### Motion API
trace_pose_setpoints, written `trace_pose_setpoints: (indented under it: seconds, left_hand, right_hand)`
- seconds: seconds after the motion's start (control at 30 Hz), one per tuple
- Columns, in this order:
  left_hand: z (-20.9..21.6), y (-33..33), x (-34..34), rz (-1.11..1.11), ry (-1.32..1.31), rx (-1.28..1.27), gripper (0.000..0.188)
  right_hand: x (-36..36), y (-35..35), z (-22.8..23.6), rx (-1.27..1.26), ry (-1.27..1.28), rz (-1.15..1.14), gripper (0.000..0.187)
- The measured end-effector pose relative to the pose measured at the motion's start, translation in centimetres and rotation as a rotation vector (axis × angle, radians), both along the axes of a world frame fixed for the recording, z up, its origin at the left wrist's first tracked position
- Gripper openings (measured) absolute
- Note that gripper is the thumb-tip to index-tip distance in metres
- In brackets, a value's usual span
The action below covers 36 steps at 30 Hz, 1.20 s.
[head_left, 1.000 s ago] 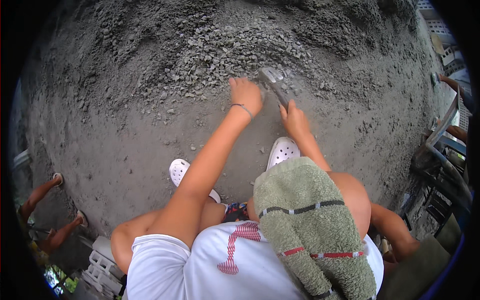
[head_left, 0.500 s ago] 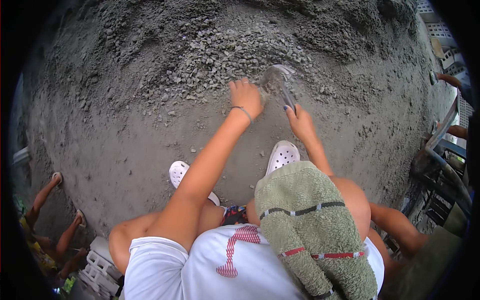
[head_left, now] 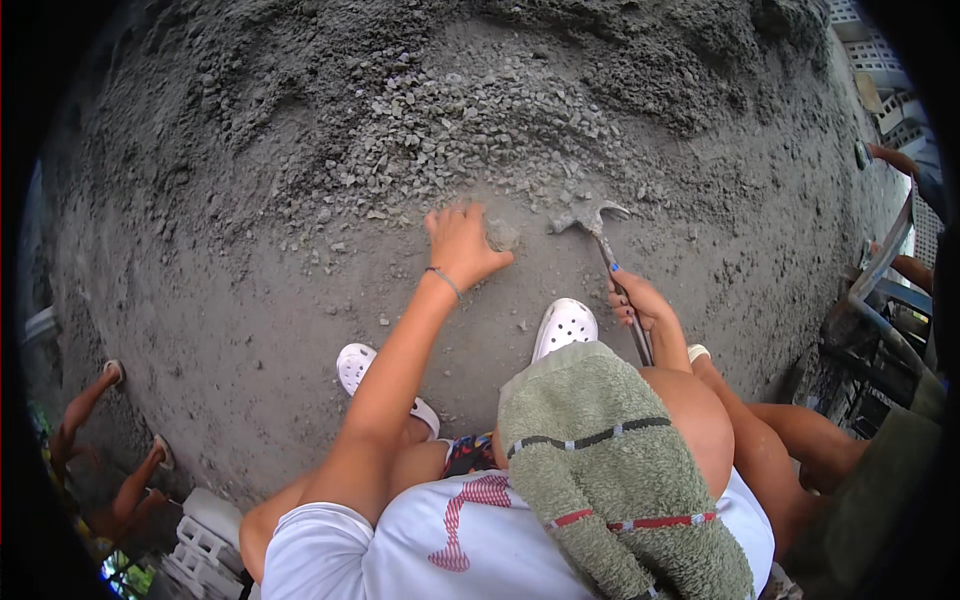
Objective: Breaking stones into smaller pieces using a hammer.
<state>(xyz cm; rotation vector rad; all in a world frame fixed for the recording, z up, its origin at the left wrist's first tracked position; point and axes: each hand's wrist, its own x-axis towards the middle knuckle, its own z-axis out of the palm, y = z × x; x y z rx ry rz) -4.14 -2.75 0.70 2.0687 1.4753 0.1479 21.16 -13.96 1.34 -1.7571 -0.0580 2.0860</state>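
Ground [head_left: 270, 320]: grey, dusty; gravel [head_left: 450, 130] heaped upper centre
Left hand [head_left: 462, 252]: half open beside a stone [head_left: 503, 236], centre
Right hand [head_left: 650, 305]: wrapped around hammer [head_left: 591, 216], right of centre
Edge: hollow blocks [head_left: 203, 550], lower left

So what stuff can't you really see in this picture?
All in the head view:
- Stone: blurry, its left side tucked behind the left hand, so I can't tell how they touch.
- Hammer: the handle's bottom end, apparently hidden by the right knee.
- Left white shoe: its middle, behind the left forearm.
- People at far left: cut off by the dark rim.
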Motion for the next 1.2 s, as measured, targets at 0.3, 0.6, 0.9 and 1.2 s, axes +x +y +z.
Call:
trace_pose_setpoints:
  seconds: [0.3,0.6,0.9,1.2]
  left_hand:
    - [0.2,-0.4,1.4,-0.031,0.008,0.027,0.059]
    - [0.6,0.2,2.1,-0.057,0.031,-0.001,0.056]
    - [0.3,0.6,4.4,0.011,-0.130,0.067,0.066]
    - [-4.9,2.5,7.2,0.037,-0.266,0.298,0.078]
  right_hand:
    - [-4.8,11.6,-0.5,0.242,0.088,0.133,0.027]
    - [-5.5,17.4,5.5,0.745,-0.837,0.586,0.025]
    - [-3.1,9.8,1.5,0.897,-1.023,0.146,0.026]
    - [-3.0,3.9,6.6,0.872,-0.858,0.004,0.015]
